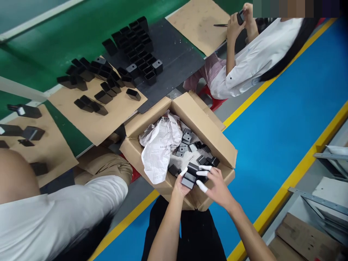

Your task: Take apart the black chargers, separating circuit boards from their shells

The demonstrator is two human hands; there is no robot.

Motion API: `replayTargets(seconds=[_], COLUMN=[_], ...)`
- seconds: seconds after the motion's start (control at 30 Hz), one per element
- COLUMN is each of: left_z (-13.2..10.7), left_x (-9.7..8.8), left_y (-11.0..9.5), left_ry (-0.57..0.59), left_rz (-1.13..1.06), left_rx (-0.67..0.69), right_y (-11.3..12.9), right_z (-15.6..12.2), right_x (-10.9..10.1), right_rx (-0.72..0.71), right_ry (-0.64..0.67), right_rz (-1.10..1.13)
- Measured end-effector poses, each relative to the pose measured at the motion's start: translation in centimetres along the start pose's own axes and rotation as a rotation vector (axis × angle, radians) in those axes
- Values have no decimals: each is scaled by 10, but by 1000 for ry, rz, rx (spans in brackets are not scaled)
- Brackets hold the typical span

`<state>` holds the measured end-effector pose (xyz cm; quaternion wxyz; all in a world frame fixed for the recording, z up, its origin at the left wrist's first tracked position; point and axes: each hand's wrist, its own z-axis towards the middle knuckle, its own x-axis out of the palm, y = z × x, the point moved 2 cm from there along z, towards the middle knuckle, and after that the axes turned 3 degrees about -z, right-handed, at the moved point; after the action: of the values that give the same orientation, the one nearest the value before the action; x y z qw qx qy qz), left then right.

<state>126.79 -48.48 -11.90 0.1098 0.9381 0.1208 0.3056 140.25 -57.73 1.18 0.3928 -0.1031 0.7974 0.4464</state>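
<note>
My left hand [181, 185], a white cot on its thumb, is closed around black rectangular cases [188, 180] above the near side of an open cardboard box [204, 125]. One more black case [193, 168] sits against them on the far side. From the right, my right hand [217, 185] has white-cotted fingertips and thumb on the right ends of these cases. Under my hands, several loose black cases [201, 160] lie in the box. Crumpled white printed paper [160, 152] fills the box's left part.
Rows of black cases [136, 47] stand on a dark tabletop [176, 54], others on cardboard sheets [108, 119]. A person in white [244, 69] handles a black piece at the upper right; another person's white sleeve [81, 203] is at left. Shelving [320, 203] stands right.
</note>
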Motion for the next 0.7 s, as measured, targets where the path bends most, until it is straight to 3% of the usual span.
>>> replayTargets(seconds=[0.1,0.23,0.4,0.53,0.7], left_z=[-15,-47,-82,-97,-106], left_x=[4,6,-4,-12,-10], left_y=[0,5,14,12,10], left_ry=[-20,-25,-36,-62,-57], left_rz=[-48,-64,-28,-14,17], left_rx=[43,57,88,128,60], right_y=[-37,-82,-98,-102,-100], right_z=[29,92,151,167,151], right_x=[14,66,118,124,101], right_rx=[92,231,420,478,412], right_ry=[-93,-154,-135,-94,-45], right_rz=[24,-92,-245,-313,-363])
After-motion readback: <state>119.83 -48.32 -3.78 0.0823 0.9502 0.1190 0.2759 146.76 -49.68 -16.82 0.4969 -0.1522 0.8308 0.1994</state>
